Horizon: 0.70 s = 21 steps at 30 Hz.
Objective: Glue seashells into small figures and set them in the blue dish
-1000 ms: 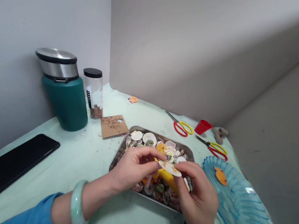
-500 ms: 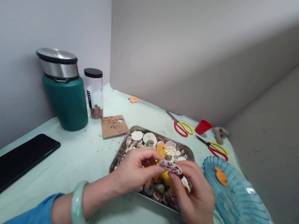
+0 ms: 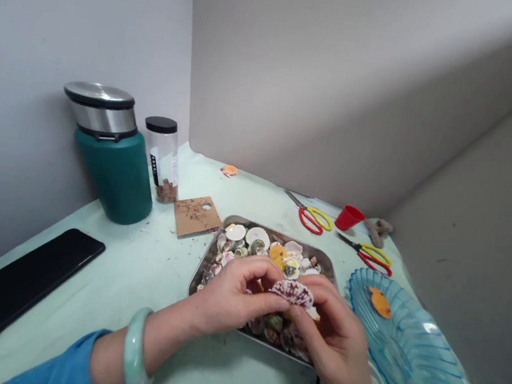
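Between both hands is a scallop shell (image 3: 293, 292), white with dark reddish-purple speckles, held above a metal tray (image 3: 330, 264) full of assorted seashells. My left hand (image 3: 238, 292) pinches the shell's left edge between thumb and fingers. From the other side, my right hand (image 3: 336, 332) grips its right edge the same way. Yellow, white and brown shells show around the fingers; the hands hide the tray's middle. To the right of my right hand lies a blue glass dish (image 3: 422, 364) with an orange shell (image 3: 380, 302) in it.
Two pairs of red-and-yellow scissors (image 3: 314, 219), a red cup (image 3: 349, 218) and a grey-brown lump (image 3: 379, 231) lie behind the tray. Leftward are a cardboard square (image 3: 195, 216), a black-lidded jar (image 3: 161, 158), a green flask (image 3: 114, 174) and a long black object (image 3: 14, 297).
The speckled shell has been tilted so that more of its ribbed, patterned face shows. Both hands keep hold of it, nearly in the same place above the tray.
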Each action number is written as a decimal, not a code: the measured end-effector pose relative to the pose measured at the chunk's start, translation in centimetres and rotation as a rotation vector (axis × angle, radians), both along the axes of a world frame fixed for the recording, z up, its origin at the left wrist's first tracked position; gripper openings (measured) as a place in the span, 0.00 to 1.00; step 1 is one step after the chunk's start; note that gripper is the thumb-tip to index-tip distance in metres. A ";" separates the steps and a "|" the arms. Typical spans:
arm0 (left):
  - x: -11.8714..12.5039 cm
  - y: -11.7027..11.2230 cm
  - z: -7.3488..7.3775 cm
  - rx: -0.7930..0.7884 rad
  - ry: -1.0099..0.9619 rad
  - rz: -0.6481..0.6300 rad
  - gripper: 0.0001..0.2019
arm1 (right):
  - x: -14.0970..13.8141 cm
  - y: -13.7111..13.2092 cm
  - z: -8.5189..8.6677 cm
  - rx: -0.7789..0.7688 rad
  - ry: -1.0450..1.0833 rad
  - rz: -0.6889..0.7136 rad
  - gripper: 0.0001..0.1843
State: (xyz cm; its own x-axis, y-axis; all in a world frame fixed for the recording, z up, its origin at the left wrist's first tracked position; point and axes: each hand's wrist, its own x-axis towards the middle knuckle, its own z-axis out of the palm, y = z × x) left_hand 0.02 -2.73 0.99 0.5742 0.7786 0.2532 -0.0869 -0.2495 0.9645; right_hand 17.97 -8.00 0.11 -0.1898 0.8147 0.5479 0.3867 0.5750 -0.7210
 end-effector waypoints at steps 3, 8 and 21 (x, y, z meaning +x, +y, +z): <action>-0.1 0.1 0.1 0.021 0.009 -0.004 0.07 | 0.1 -0.1 0.0 -0.006 -0.007 0.008 0.08; -0.1 0.2 0.0 0.046 0.028 -0.001 0.07 | 0.0 0.0 0.0 -0.018 -0.018 0.001 0.08; 0.4 -0.1 -0.2 -0.216 -0.011 0.010 0.11 | 0.0 0.1 -0.2 0.115 -0.060 -0.083 0.10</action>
